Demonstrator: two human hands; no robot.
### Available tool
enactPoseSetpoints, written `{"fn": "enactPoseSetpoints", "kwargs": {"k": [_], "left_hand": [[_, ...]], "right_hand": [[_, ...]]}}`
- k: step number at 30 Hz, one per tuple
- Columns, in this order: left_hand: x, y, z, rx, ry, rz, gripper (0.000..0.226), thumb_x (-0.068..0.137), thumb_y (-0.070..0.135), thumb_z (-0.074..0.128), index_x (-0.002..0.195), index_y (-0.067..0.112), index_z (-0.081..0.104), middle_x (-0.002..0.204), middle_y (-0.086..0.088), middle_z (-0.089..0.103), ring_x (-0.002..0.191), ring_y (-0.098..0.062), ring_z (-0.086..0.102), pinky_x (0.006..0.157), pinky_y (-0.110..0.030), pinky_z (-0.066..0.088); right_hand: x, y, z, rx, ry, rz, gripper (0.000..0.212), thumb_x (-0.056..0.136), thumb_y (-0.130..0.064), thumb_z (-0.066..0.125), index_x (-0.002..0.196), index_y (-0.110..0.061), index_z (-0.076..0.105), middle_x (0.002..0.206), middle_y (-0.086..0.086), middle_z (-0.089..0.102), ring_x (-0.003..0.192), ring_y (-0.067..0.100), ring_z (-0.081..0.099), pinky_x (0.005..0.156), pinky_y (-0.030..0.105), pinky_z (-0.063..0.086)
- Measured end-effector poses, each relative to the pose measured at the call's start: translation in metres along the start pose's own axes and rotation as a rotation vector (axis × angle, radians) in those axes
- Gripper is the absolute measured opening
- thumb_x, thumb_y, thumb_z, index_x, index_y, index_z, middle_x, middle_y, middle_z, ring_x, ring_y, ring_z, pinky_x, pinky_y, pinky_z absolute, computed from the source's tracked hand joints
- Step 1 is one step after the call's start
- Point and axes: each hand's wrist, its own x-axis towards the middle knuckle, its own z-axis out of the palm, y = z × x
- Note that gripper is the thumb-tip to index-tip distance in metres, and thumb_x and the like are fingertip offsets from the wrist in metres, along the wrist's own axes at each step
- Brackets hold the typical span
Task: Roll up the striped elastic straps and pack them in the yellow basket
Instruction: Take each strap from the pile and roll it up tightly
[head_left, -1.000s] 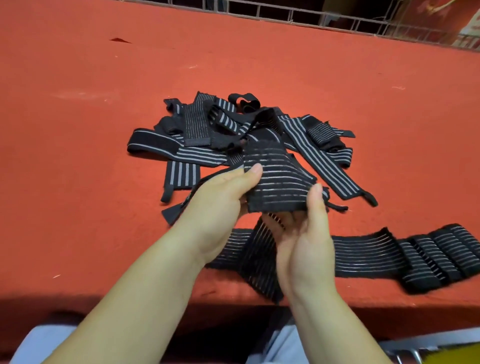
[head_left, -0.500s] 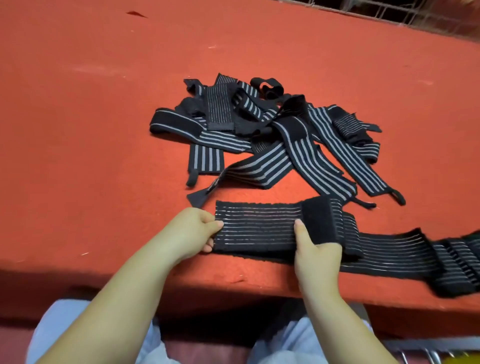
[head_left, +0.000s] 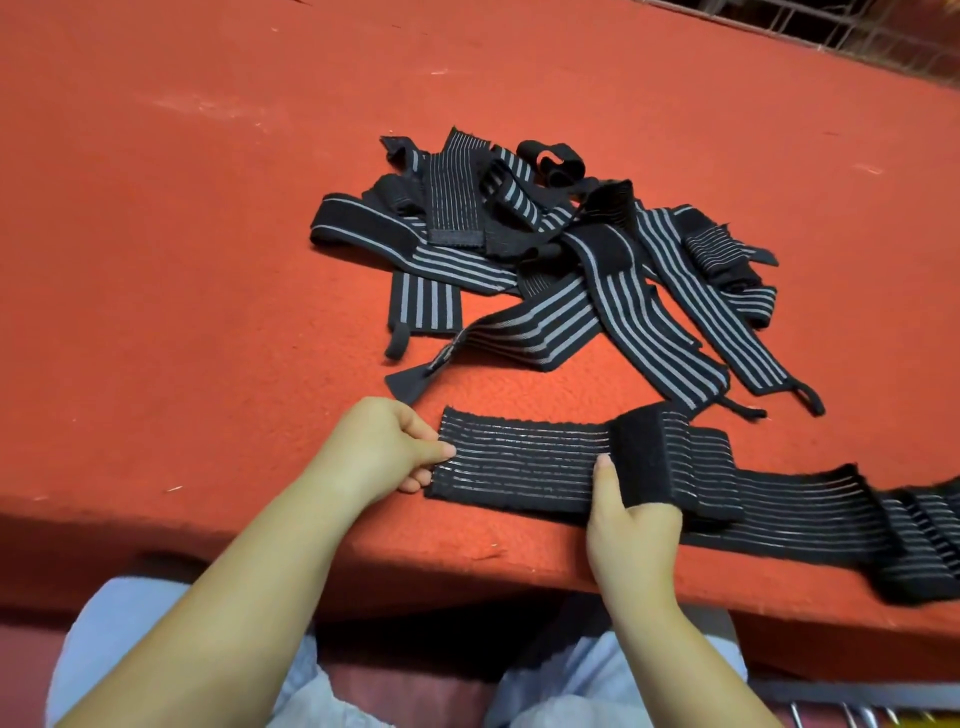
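**Wide strap lying flat at the near edge, both hands pinching it**

The left hand (head_left: 382, 447) is resting on the red table (head_left: 208, 270) close to its near edge, its fingers curled and its thumb lying on top of the left end of a wide striped elastic strap (head_left: 524, 460), pinching that end. The strap is lying flat along the near edge, thin pale lines running its length. Right of its middle, a plain black fastening patch (head_left: 641, 460) is crossing the strap, folded over it. The right hand (head_left: 631, 525) is holding there: the thumb is pressing on the strap just left of the patch, while the other fingers are tucked under the fabric and cannot be seen. From that fold the strap is running on to the right along the near edge, bunching into loose folds at the right border of the view.

Behind the strap, toward the middle of the table, a tangled pile of striped straps (head_left: 561, 260) is lying, narrow bold-striped ones crossing wider fine-striped ones. A wire rack (head_left: 831, 31) is showing past the far right corner.
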Motion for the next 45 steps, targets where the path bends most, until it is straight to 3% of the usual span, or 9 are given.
{"fn": "enactPoseSetpoints", "kwargs": {"k": [9,12,14,17,21,27,30,33,45], "left_hand": [[0.001,0.002,0.002,0.132,0.052,0.023,0.019,0.078,0.015,0.075,0.068,0.013,0.059,0.053,-0.005,0.064,0.045,-0.015,0.059,0.057,-0.029,0.054],[-0.002,0.003,0.004,0.22,0.098,0.078,0.019,0.078,0.015,0.074,0.076,0.017,0.055,0.059,-0.004,0.064,0.044,-0.012,0.059,0.052,-0.027,0.052],[-0.003,0.003,0.005,0.29,0.133,0.143,0.024,0.077,0.016,0.074,0.082,0.023,0.052,0.064,0.0,0.063,0.056,-0.017,0.062,0.065,-0.034,0.056],[-0.006,0.003,0.007,0.338,0.132,0.197,0.026,0.079,0.015,0.072,0.089,0.028,0.052,0.066,0.006,0.06,0.065,-0.017,0.061,0.075,-0.039,0.055],[-0.007,0.006,0.007,0.381,0.109,0.189,0.024,0.081,0.014,0.069,0.097,0.025,0.054,0.072,0.006,0.06,0.071,-0.018,0.059,0.078,-0.038,0.053],[-0.015,0.031,0.018,0.959,0.173,0.352,0.037,0.085,0.012,0.053,0.119,0.027,0.051,0.118,-0.002,0.05,0.112,-0.024,0.046,0.092,-0.034,0.039],[-0.021,0.048,0.043,0.964,0.052,0.51,0.045,0.082,0.007,0.049,0.122,0.027,0.05,0.121,0.0,0.048,0.116,-0.023,0.043,0.096,-0.033,0.036],[-0.029,0.064,0.085,0.855,-0.119,0.686,0.036,0.088,0.014,0.051,0.121,0.027,0.051,0.12,0.002,0.048,0.115,-0.019,0.041,0.1,-0.03,0.032],[-0.012,0.069,0.145,0.911,-0.335,0.628,0.041,0.084,0.046,0.06,0.119,0.03,0.048,0.117,0.002,0.042,0.113,-0.019,0.04,0.103,-0.035,0.033]], "right_hand": [[-0.001,0.0,0.001,-0.05,-0.012,0.009,0.054,0.079,-0.032,0.051,0.119,0.004,0.059,0.123,0.015,0.06,0.12,0.025,0.054,0.109,0.041,0.036],[0.001,0.001,-0.001,-0.023,-0.044,0.029,0.053,0.079,-0.031,0.053,0.118,0.005,0.06,0.121,0.016,0.062,0.117,0.024,0.056,0.106,0.038,0.038],[0.008,0.004,-0.007,0.026,-0.063,0.074,0.042,0.083,-0.026,0.063,0.112,0.005,0.063,0.115,0.016,0.065,0.107,0.022,0.06,0.1,0.032,0.043],[0.021,-0.002,-0.023,0.185,0.061,0.127,0.036,0.089,-0.007,0.062,0.123,0.001,0.055,0.119,0.009,0.062,0.108,0.015,0.059,0.1,0.025,0.042],[0.037,-0.001,-0.052,0.098,0.239,0.012,0.039,0.088,-0.004,0.062,0.126,0.001,0.05,0.122,0.009,0.059,0.11,0.014,0.057,0.096,0.017,0.043],[0.05,0.034,-0.082,-0.264,0.125,0.042,0.03,0.083,-0.01,0.069,0.106,0.006,0.058,0.111,0.023,0.063,0.107,0.033,0.059,0.095,0.037,0.042],[0.049,0.049,-0.085,-0.467,0.034,0.045,0.03,0.08,-0.019,0.072,0.078,0.004,0.055,0.085,0.03,0.064,0.088,0.044,0.06,0.084,0.051,0.046],[0.044,0.05,-0.085,-0.526,0.04,-0.016,0.034,0.077,-0.019,0.075,0.064,-0.003,0.048,0.07,0.027,0.061,0.075,0.043,0.06,0.076,0.051,0.047],[0.064,0.058,-0.135,-0.493,0.231,-0.002,0.035,0.081,-0.029,0.073,0.073,-0.006,0.047,0.079,0.026,0.06,0.087,0.045,0.055,0.087,0.049,0.039]]}}
